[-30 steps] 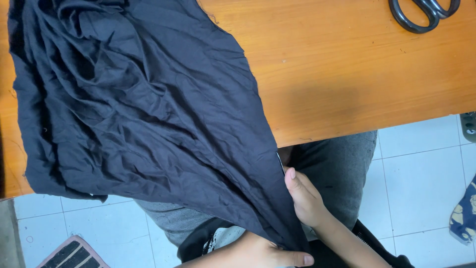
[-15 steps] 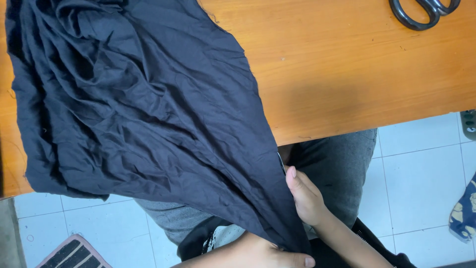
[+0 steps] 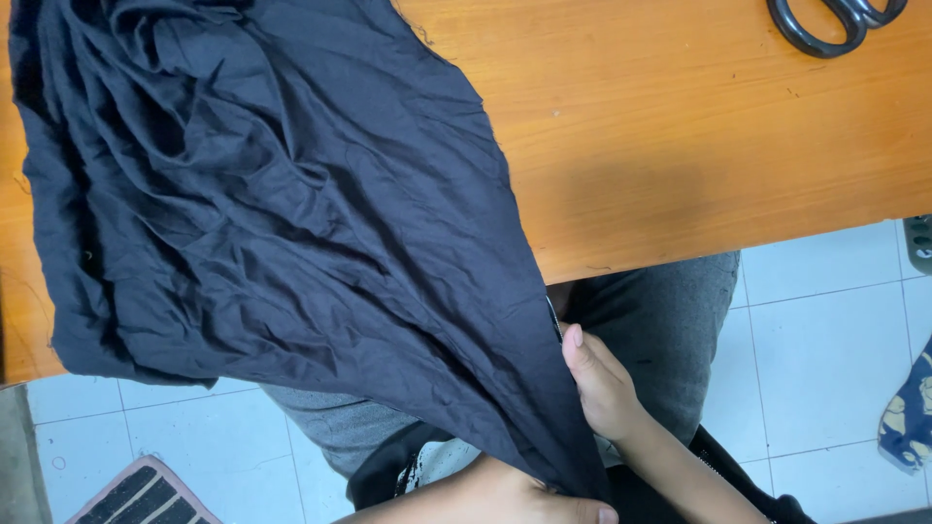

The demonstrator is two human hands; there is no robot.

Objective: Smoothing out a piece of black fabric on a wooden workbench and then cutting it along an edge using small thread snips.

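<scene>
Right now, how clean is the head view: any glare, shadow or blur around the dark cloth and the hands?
Head view: even, soft light and sharp focus, no glare on the wooden table; a faint shadow patch darkens the wood beside the dark cloth, whose folds stay readable. The right hand is crisp; the left hand is cut by the bottom edge. The scissors are cropped at the top.

No packages, labels, signs or screens anywhere in view.

The dark cloth [image 3: 282, 223] covers the table's [image 3: 680, 165] left, the right lies bare up to the scissors [image 3: 825, 21].
</scene>
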